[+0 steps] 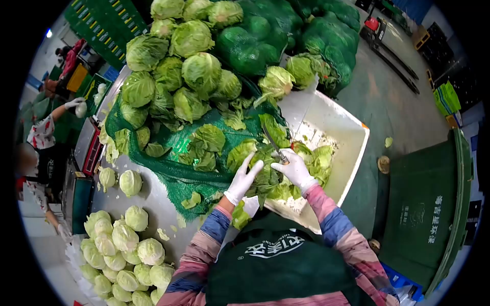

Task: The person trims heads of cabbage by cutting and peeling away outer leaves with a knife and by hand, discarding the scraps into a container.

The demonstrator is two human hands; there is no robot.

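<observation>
My right hand (293,167), in a white glove, grips a knife (276,146) whose curved blade points up and away from me. My left hand (244,181), also gloved, is held with its fingers apart beside loose green cabbage leaves (264,176). No whole cabbage shows between the two hands. Under and around them, leaves lie partly over a white bin (352,168) and partly on a green mesh sack (176,183). More torn leaves (205,143) rest on the mesh in front of my left hand.
Untrimmed cabbages (191,38) are heaped at the back, near full mesh sacks (255,43). Trimmed pale cabbages (125,237) pile up at left on the metal table (158,196). A co-worker (43,148) stands left, holding something whitish. Right are a green waste bin (423,204) and pallet jack (388,48).
</observation>
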